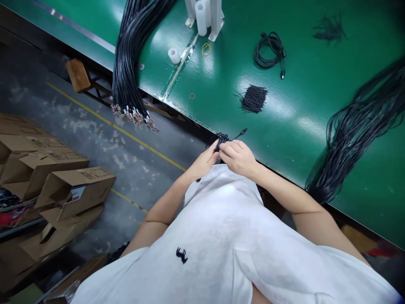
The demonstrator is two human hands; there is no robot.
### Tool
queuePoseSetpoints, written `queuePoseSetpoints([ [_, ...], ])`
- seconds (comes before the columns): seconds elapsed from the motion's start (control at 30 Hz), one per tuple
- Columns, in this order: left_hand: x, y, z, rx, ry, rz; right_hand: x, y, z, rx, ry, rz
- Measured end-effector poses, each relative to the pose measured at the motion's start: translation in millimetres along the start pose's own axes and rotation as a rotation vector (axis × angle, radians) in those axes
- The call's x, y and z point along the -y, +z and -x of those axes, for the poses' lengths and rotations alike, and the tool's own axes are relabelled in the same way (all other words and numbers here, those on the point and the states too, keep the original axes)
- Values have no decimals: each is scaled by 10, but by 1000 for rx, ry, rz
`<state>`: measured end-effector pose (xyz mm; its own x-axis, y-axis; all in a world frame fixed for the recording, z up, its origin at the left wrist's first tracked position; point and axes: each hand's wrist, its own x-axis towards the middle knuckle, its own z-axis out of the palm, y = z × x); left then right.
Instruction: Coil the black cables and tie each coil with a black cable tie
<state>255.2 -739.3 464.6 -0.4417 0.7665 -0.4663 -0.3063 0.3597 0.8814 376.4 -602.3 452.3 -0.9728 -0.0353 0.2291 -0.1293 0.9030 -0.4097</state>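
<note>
Both hands meet at the near edge of the green table [303, 105], close to my chest. My left hand [204, 162] pinches a small coiled black cable [221, 138] from below. My right hand [238, 156] has its fingers curled over the same coil. A black plug end [243, 132] sticks out of the coil to the right. Part of the coil is hidden behind my fingers.
A thick bundle of black cables [129, 63] hangs over the table's left edge. Another black bundle [354, 131] lies at the right. On the table are a pile of short black ties [253, 98], a coiled cable [268, 50], a white stand [205, 17], and rubber bands. Cardboard boxes [63, 185] stand on the floor at left.
</note>
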Motion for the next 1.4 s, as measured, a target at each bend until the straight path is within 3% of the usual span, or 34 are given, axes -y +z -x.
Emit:
queuePoseSetpoints([
  [0.1, 138, -24, -63, 101, -8, -66, -65, -90, -51, 83, -271, 69],
  [0.2, 267, -26, -118, 255, -100, 38, -90, -159, -88, 227, -422, 178],
  [0.3, 306, -19, -141, 355, -152, 153, -68, -217, -110, 361, -444, 251],
  [0.6, 310, -30, -243, 415, -141, 162, 162, -135, -137, 441, -369, 571],
  [0.7, 249, 28, -253, 382, -111, 132, 160, -141, -215, 534, -253, 577],
  [0.8, 161, 84, -308, 325, -86, 159, 47, -236, -366, 630, 15, 422],
  [0.93, 94, 85, -528, 228, 49, 232, -145, -398, -566, 491, 308, 278],
  [1.0, 66, 28, -647, 218, 205, 54, -205, -415, -609, 442, 315, 295],
  [1.07, 16, -59, -738, 187, 395, -328, -244, -371, -603, 433, 267, 358],
  [1.2, -93, -181, -868, -65, 716, -1083, -304, -185, -513, 467, 180, 467],
  [1.23, -93, -176, -904, -87, 793, -1167, -320, -140, -487, 476, 154, 486],
  [1.3, -39, -109, -988, -10, 909, -1225, -355, -74, -446, 487, 105, 524],
  [1.37, 78, 25, -1066, 57, 882, -1203, -401, -50, -421, 509, 94, 545],
  [1.4, 147, 107, -1091, 26, 814, -1164, -431, -53, -414, 521, 107, 550],
])
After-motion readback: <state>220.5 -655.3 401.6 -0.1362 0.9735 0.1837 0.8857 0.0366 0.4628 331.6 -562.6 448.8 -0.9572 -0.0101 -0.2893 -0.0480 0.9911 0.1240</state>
